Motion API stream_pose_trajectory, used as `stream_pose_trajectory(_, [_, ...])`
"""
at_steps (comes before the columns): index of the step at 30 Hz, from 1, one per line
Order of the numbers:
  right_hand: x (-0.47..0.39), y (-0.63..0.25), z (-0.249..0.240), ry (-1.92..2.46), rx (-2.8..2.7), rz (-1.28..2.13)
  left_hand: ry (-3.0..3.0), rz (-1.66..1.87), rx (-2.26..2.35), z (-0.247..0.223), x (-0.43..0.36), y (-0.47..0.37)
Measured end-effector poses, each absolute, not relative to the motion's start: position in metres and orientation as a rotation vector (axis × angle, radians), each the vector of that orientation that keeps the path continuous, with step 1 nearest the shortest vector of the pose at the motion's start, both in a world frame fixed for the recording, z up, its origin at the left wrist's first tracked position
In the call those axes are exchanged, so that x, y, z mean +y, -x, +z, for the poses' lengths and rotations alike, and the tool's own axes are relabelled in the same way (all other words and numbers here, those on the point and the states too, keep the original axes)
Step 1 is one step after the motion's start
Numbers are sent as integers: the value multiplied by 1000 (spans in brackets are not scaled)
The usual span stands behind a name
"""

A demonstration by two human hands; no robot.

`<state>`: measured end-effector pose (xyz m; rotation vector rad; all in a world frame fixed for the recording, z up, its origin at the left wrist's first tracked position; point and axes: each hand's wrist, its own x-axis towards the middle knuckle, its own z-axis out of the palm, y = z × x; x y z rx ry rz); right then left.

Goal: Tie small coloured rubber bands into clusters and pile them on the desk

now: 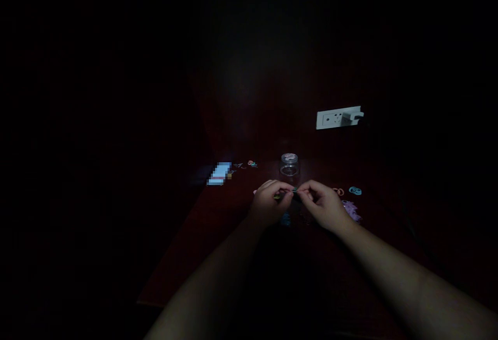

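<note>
My left hand (271, 201) and my right hand (321, 202) meet over the dark red table, fingertips pinched on a small dark greenish band (294, 190) between them. Its exact shape is too small to tell. Just beyond the fingers stands a clear jar (289, 166) with a patterned lid. Below my hands a blue cluster (286, 218) lies on the table, and a purple pile (351, 211) sits beside my right hand. Orange bands (340, 192) and a light blue band bundle (355, 190) lie farther right. Something yellow-green shows under my left hand.
A lit, pixelated phone-like screen (220, 173) lies at the table's left edge. Small coloured bands (252, 164) are near it. A white socket panel (338, 117) with a plug is on the back wall. The surroundings are very dark.
</note>
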<state>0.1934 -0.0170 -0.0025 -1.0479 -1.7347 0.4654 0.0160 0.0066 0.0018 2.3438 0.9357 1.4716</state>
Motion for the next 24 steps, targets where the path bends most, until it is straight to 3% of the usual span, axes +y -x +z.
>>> stream_pose_trajectory(24, [-16, -194, -4, 1037, -1784, 516, -2353, 1476, 971, 7, 5, -17])
